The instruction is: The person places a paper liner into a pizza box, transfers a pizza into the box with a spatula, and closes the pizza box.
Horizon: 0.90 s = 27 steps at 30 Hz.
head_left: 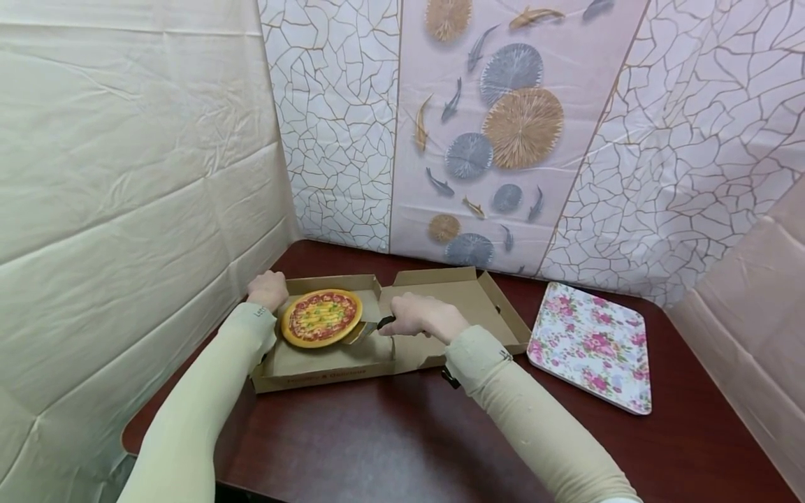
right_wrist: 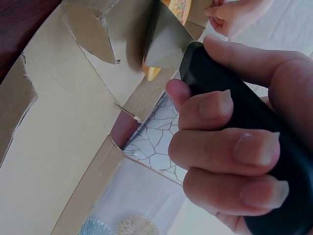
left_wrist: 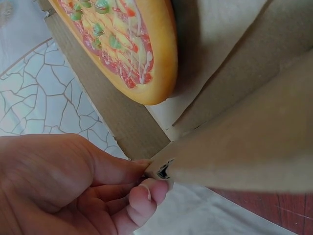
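Note:
A pizza (head_left: 322, 318) with red and yellow topping lies in the left half of an opened cardboard pizza box (head_left: 365, 363). My left hand (head_left: 267, 290) is at the box's left side. In the left wrist view, thumb and fingers pinch the top edge of the box wall (left_wrist: 239, 161) at a corner. My right hand (head_left: 424, 316) holds a pizza server by its black handle (right_wrist: 239, 112), fingers wrapped around it. The server's flat metal blade (right_wrist: 168, 41) reaches to the pizza's right edge, its tip hidden there.
The lid (head_left: 449, 300) lies folded open to the right. A floral tray (head_left: 591, 349) rests at the right of the dark red-brown table (head_left: 352, 440). Patterned cloth (head_left: 333, 119) hangs behind, with pale cloth walls on both sides.

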Each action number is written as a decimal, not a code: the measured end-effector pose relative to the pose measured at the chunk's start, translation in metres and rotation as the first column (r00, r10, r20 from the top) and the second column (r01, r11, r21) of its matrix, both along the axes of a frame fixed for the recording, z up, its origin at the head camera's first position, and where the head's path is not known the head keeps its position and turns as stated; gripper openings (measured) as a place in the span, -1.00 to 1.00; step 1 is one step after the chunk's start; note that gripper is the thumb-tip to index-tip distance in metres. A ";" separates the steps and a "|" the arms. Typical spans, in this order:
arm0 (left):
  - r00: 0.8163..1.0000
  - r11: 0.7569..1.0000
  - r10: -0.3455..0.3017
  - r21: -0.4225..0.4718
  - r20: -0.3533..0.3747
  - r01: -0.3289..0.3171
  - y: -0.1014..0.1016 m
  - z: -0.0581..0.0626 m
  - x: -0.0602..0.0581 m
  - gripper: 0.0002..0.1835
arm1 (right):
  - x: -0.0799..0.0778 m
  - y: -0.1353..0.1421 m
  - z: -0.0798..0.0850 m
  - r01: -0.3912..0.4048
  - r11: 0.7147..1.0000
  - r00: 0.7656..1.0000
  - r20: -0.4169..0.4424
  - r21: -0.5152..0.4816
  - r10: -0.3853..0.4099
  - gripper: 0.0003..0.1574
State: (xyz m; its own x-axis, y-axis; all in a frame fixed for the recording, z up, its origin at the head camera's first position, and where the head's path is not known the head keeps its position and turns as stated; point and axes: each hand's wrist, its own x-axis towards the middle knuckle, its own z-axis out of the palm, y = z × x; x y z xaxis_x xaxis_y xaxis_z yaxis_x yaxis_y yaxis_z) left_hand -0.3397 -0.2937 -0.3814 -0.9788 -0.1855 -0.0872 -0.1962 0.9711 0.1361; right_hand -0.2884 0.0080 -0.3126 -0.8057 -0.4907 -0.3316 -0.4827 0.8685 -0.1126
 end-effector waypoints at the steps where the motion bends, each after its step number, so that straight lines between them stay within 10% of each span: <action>1: 1.000 1.000 0.002 0.001 0.001 -0.002 0.000 0.000 0.000 -0.63 | 0.000 0.000 0.000 0.002 1.000 1.000 0.003 -0.001 -0.002 -0.53; 27: 1.000 1.000 -0.015 0.001 -0.010 0.015 -0.003 -0.002 -0.002 -0.63 | -0.001 0.012 0.009 0.020 1.000 1.000 -0.002 -0.007 -0.020 -0.49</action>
